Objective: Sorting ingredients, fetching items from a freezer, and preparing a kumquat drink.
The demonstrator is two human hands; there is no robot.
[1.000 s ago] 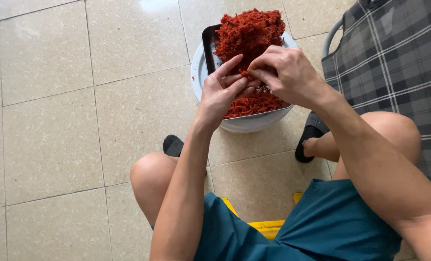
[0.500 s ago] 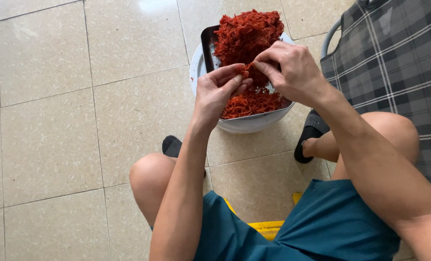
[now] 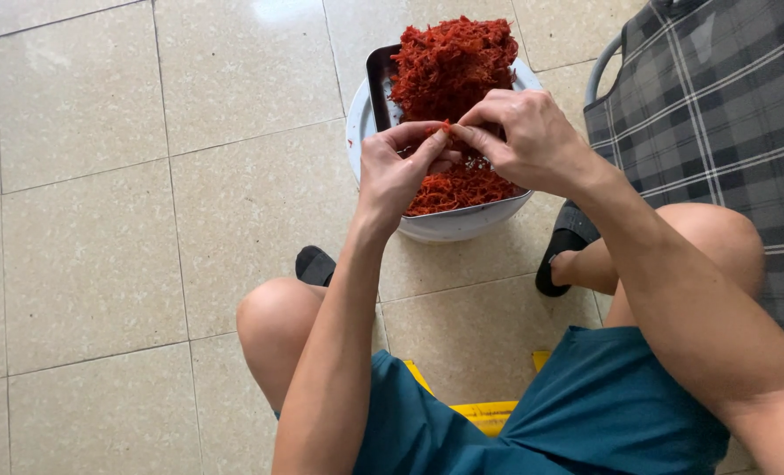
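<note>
Tiles of pale beige floor (image 3: 102,220) lay under you, and one plaid folding chair (image 3: 718,114) stood at your right. One white basin (image 3: 445,227) sat between your two black sandals (image 3: 566,246), with one dark tray (image 3: 380,84) leaning inside it under one heap of red shredded strands (image 3: 454,66). Your left hand (image 3: 398,171) and right hand (image 3: 524,141) met above the basin, fingertips of both pinched on one small red piece (image 3: 446,128).
</note>
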